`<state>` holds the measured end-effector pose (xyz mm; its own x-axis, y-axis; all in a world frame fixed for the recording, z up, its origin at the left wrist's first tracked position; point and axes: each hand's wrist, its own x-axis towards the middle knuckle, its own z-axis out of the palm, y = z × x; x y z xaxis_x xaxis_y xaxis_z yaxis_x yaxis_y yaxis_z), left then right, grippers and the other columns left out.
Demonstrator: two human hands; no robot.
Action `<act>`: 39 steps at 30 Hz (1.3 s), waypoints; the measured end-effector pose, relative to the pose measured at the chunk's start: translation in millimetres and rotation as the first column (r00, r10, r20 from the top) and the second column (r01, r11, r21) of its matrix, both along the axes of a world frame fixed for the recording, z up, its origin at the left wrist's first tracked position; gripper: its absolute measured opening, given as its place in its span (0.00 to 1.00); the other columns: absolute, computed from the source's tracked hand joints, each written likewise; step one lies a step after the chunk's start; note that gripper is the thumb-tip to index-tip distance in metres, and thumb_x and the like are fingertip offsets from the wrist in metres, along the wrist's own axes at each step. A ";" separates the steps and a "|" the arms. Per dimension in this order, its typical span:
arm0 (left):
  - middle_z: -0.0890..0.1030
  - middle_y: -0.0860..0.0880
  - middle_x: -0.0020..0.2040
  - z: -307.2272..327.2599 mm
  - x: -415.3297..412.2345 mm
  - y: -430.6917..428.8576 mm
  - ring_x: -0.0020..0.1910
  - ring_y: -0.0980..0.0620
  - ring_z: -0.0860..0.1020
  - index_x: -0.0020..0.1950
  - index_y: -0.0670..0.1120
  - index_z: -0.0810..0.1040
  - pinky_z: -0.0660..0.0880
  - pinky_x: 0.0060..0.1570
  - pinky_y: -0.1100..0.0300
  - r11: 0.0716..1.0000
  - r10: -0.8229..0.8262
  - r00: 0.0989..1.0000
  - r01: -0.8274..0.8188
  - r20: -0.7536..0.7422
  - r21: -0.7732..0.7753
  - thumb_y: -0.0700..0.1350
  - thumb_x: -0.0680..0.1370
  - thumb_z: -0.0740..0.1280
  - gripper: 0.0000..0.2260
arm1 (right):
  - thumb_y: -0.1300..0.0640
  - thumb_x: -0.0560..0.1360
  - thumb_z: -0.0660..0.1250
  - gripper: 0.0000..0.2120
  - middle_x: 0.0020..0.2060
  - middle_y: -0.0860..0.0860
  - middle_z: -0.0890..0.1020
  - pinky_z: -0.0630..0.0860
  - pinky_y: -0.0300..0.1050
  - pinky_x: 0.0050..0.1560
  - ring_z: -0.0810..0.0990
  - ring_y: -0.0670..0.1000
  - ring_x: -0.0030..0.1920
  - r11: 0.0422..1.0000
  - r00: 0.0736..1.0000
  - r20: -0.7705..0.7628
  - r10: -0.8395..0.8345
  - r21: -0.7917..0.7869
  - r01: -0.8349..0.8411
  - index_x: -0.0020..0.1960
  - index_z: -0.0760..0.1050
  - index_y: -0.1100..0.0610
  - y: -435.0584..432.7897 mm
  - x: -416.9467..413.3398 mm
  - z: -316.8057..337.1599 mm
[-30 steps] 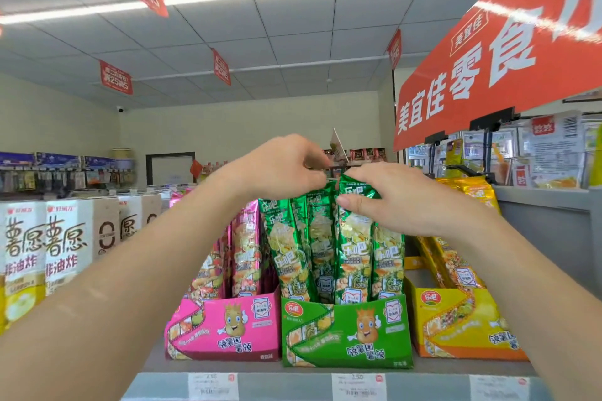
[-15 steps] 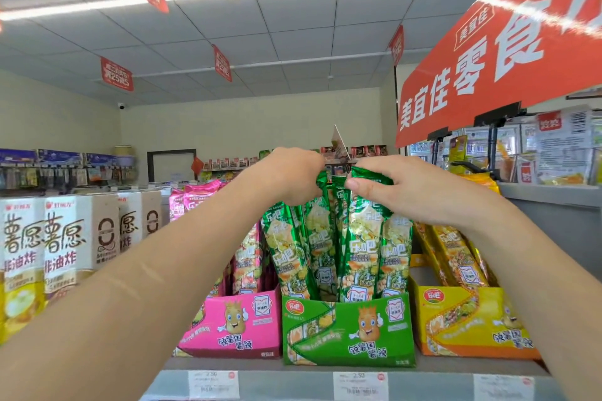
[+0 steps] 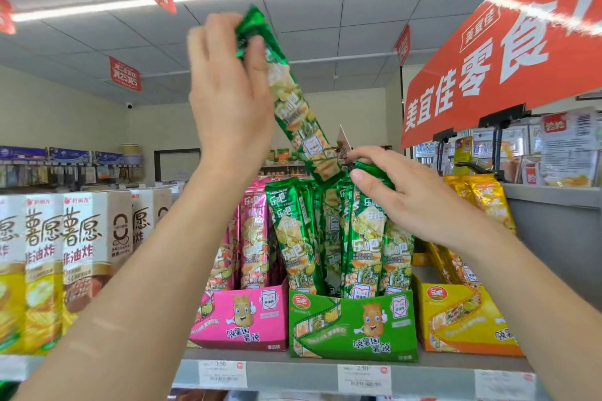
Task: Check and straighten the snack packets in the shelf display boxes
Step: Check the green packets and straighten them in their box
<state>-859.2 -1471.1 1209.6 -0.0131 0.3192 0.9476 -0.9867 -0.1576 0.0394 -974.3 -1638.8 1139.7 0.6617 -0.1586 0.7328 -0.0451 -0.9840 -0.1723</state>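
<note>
Up goes the left hand [image 3: 228,91], lifting one green packet [image 3: 294,111] high above the green display box [image 3: 353,324]; a second ago it sat with the rest. Its long axis slants, top up-left, bottom down-right over the box. Left fingers [image 3: 218,29] clasp its top; the right hand [image 3: 420,205] grips the tops of the standing packets [image 3: 299,238] in the box.
</note>
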 end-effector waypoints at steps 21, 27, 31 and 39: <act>0.75 0.51 0.41 -144.2 3.8 77.5 0.36 0.53 0.73 0.48 0.52 0.71 0.76 0.30 0.60 0.671 -0.741 0.601 0.660 -0.298 -0.338 0.51 0.80 0.63 0.04 | 0.40 0.68 0.69 0.18 0.45 0.55 0.83 0.77 0.38 0.33 0.85 0.54 0.35 0.512 0.757 0.431 0.492 0.560 -0.652 0.56 0.80 0.42 84.0 -29.5 -105.5; 0.77 0.51 0.48 -175.6 11.5 88.0 0.43 0.53 0.77 0.72 0.44 0.67 0.77 0.34 0.57 0.446 -0.859 0.187 0.730 -0.476 -0.518 0.55 0.76 0.68 0.28 | 0.59 0.67 0.74 0.18 0.51 0.46 0.84 0.81 0.46 0.48 0.83 0.49 0.51 0.602 0.813 0.410 0.413 0.547 -0.581 0.54 0.79 0.42 105.3 -28.8 -160.5; 0.78 0.53 0.41 -189.6 5.9 81.4 0.37 0.57 0.77 0.55 0.48 0.75 0.75 0.33 0.60 0.430 -0.847 0.152 0.759 -0.510 -0.488 0.48 0.79 0.68 0.07 | 0.58 0.67 0.76 0.21 0.49 0.41 0.84 0.81 0.44 0.47 0.83 0.43 0.49 0.732 0.870 0.437 0.229 0.512 -0.450 0.52 0.77 0.38 121.2 -28.2 -185.9; 0.78 0.50 0.36 -219.7 -29.6 65.7 0.34 0.54 0.79 0.48 0.46 0.76 0.78 0.36 0.59 0.268 -0.823 -0.038 0.854 -0.567 -0.447 0.45 0.69 0.77 0.14 | 0.55 0.67 0.74 0.20 0.46 0.37 0.83 0.75 0.28 0.43 0.83 0.40 0.45 0.811 0.844 0.529 0.086 0.455 -0.368 0.53 0.75 0.36 148.8 -29.1 -204.4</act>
